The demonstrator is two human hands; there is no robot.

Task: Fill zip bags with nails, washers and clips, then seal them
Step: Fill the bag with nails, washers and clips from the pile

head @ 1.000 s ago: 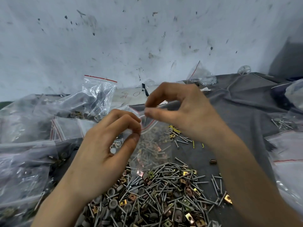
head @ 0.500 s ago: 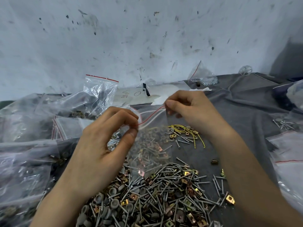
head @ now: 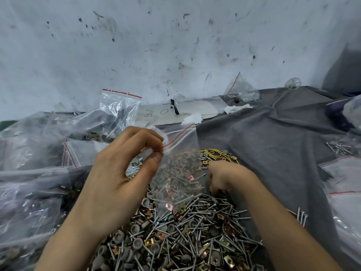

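My left hand (head: 121, 173) pinches the top left corner of a small clear zip bag (head: 181, 153) between thumb and fingertips, right at its red line. The bag hangs upright above a pile of nails, grey washers and brass clips (head: 195, 231); whether anything lies inside it I cannot tell, as the pile shows through the plastic. My right hand (head: 224, 177) is down at the pile's far edge, just right of the bag, with its fingers curled downward into the hardware. Those fingertips are hidden, so what they hold is unclear.
Several filled plastic bags (head: 29, 192) crowd the left side, and one stands upright (head: 119, 108) behind them. A grey cloth (head: 273, 143) covers the table. Yellow wire ties (head: 216, 154) lie beyond the pile. More bags (head: 343, 182) sit at the right, a white board (head: 175, 114) by the wall.
My right hand let go of the bag's top right corner and dropped to the pile. The left hand keeps its pinch, and the bag now hangs from it alone.
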